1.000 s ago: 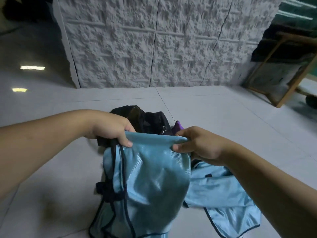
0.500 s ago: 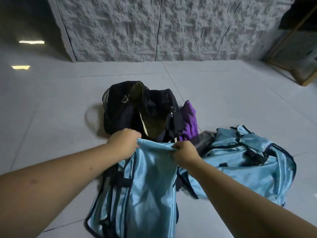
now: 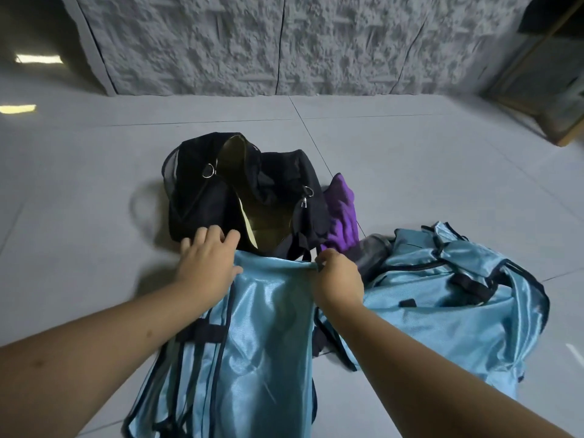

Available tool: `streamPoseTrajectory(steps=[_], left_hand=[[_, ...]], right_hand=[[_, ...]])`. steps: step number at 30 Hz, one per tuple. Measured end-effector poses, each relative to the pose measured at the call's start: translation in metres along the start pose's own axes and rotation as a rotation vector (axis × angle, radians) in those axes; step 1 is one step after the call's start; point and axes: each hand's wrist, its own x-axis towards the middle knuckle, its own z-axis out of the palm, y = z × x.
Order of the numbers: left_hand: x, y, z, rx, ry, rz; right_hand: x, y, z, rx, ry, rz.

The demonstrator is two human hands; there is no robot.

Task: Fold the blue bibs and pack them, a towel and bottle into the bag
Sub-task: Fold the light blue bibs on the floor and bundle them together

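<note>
A shiny blue bib (image 3: 252, 336) with dark trim lies stretched on the floor in front of me. My right hand (image 3: 339, 281) pinches its top edge. My left hand (image 3: 207, 259) has straight fingers and touches the near rim of the black bag (image 3: 192, 191), whose mouth gapes open with an olive lining. A purple towel (image 3: 341, 213) lies against the bag's right side. A second blue bib (image 3: 442, 298) sits crumpled at the right, with a grey bottle (image 3: 374, 252) partly hidden beside it.
Pale floor tiles (image 3: 410, 172) surround everything. A rough white wall panel (image 3: 284, 42) stands behind the bag, and a wooden frame (image 3: 537, 99) leans at the far right.
My left hand let go of the bib's top corner and reached forward onto the bag's rim. The bib has come down onto the floor while my right hand kept its pinch.
</note>
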Motion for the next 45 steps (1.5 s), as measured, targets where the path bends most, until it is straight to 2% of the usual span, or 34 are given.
streamPoseTrajectory(steps=[3,6,16,22,26,34,40,45], left_hand=[[-0.002,0.015,-0.007,-0.054,0.090,0.100],[-0.002,0.033,-0.015,-0.109,0.161,0.102],[0.004,0.111,-0.017,-0.261,0.189,0.274],[0.013,0.142,-0.006,-0.317,0.158,0.348],[0.007,0.156,-0.010,-0.337,0.154,0.431],[0.010,0.171,-0.021,-0.331,0.011,0.443],[0.012,0.187,-0.035,-0.348,-0.059,0.433],[0.015,0.204,-0.045,-0.392,-0.075,0.459]], right_hand=[[-0.002,0.008,-0.009,0.170,0.046,-0.030],[-0.005,0.027,-0.030,0.245,0.129,-0.045],[0.001,0.154,-0.128,0.102,0.387,0.146],[0.011,0.192,-0.156,0.093,0.432,0.216],[0.020,0.199,-0.160,0.013,0.407,0.191],[0.045,0.207,-0.166,-0.013,0.399,0.201],[0.038,0.185,-0.181,0.164,0.525,0.098],[0.021,0.137,-0.196,0.339,0.510,-0.066]])
